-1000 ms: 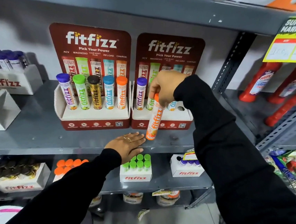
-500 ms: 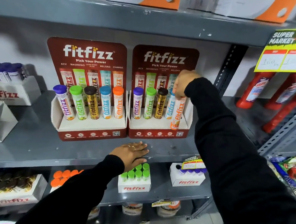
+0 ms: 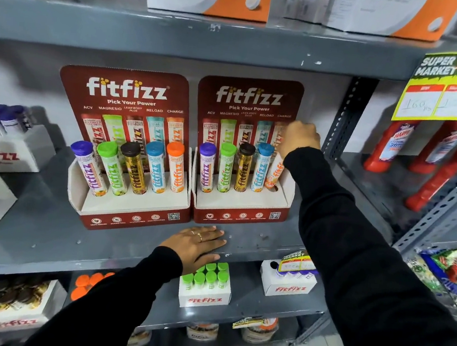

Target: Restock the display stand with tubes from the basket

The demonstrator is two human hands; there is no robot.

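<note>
Two red fitfizz display stands sit side by side on the grey middle shelf. The left stand [image 3: 123,213] holds a full row of tubes, from purple to orange caps. The right stand [image 3: 242,203] holds purple, green, brown and blue-capped tubes. My right hand [image 3: 299,137] is shut over the cap of an orange tube [image 3: 274,173], whose foot sits at the stand's rightmost hole. My left hand [image 3: 196,243] lies flat, fingers apart, on the shelf edge [image 3: 130,250] in front of the stands. No basket is in view.
White fitfizz boxes [image 3: 6,148] stand at the far left. Red bottles [image 3: 392,144] lean on the right-hand shelf under a yellow price sign [image 3: 447,88]. Below, boxes of green-capped tubes [image 3: 205,285], orange-capped tubes and a white carton [image 3: 289,282] fill the lower shelf.
My right hand carried the orange tube from in front of the right stand up and to the right, to its last slot. The left hand stayed on the shelf edge.
</note>
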